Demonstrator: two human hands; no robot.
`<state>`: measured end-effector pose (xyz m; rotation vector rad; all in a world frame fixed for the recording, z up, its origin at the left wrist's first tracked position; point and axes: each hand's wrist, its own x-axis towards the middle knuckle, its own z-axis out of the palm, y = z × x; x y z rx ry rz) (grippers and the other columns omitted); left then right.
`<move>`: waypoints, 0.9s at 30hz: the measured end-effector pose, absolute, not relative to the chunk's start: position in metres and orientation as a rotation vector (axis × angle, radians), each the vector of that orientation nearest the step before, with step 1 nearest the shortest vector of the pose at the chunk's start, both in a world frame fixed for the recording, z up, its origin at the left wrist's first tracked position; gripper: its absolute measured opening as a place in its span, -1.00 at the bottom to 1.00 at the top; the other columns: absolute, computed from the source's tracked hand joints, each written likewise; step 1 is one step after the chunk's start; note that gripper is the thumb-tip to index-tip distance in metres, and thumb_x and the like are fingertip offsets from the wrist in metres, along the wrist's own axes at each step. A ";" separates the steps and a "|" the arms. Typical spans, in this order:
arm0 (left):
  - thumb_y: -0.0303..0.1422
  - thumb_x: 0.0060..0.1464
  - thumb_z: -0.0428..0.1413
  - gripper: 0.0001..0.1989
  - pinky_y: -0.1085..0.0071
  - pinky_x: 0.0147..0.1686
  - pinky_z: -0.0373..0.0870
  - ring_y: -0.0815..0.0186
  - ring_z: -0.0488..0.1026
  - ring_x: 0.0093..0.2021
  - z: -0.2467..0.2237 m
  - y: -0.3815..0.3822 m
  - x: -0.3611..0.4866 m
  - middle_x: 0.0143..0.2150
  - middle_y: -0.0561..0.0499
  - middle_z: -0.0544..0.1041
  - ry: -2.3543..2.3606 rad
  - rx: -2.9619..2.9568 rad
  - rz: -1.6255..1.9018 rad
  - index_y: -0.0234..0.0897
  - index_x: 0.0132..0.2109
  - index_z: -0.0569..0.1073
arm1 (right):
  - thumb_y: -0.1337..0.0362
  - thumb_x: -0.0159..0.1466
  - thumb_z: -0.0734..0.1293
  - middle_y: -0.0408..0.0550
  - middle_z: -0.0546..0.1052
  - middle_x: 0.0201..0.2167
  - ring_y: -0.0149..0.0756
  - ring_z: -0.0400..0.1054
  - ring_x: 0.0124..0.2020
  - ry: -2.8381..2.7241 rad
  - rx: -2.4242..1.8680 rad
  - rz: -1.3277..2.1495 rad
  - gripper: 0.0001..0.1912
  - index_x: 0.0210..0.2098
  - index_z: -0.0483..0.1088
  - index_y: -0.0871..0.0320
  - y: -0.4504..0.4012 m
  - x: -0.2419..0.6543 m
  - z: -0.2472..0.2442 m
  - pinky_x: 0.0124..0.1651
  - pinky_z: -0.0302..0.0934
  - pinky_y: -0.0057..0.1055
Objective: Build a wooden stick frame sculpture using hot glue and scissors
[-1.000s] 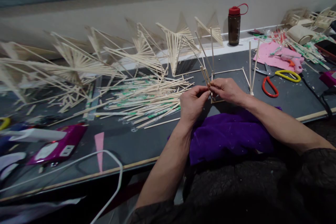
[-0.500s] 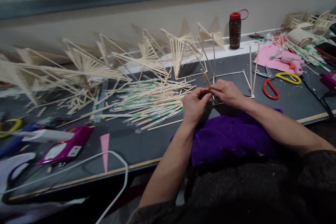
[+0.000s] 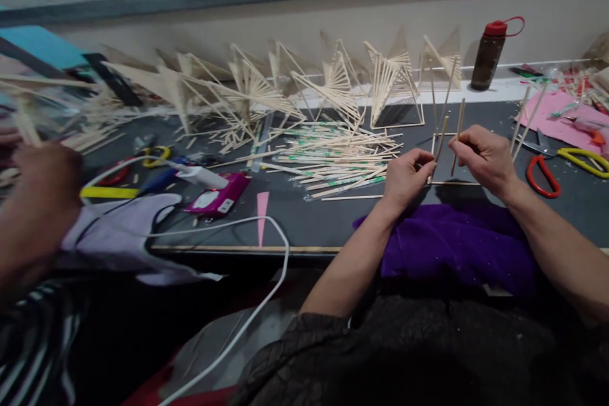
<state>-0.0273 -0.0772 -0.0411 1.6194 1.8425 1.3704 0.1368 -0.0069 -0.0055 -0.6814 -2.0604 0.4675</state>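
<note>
My left hand pinches a thin wooden stick that points upward. A second wooden stick stands nearly upright in the closed fingers of my right hand, a short gap away. Behind and below both hands lies a stick frame with uprights at its corners, partly hidden by the hands. Left of my left hand spreads a heap of loose sticks, some in clear wrappers with green print. A purple cloth lies under my forearms at the table's front.
Fan-shaped stick structures line the back. Scissors, pink sheet and a red-capped bottle are to the right. Leftward are a magenta device, a white cable and another person's hand with sticks.
My hands have moved apart, each now with its own stick, where they were together at a small bunch. The view has swung left, bringing another person's arm into sight.
</note>
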 end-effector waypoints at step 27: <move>-0.25 0.09 0.15 -0.84 0.43 -0.27 0.42 0.32 0.54 -0.36 -0.037 -0.223 -0.123 -0.31 0.08 0.67 2.396 1.504 1.311 -0.17 -0.29 0.60 | 0.27 0.41 0.17 -0.07 0.45 -0.49 -0.36 0.20 -0.50 -2.565 -0.033 -0.199 -0.67 -0.43 0.43 0.16 -0.073 0.109 -0.024 -0.44 -0.05 -0.36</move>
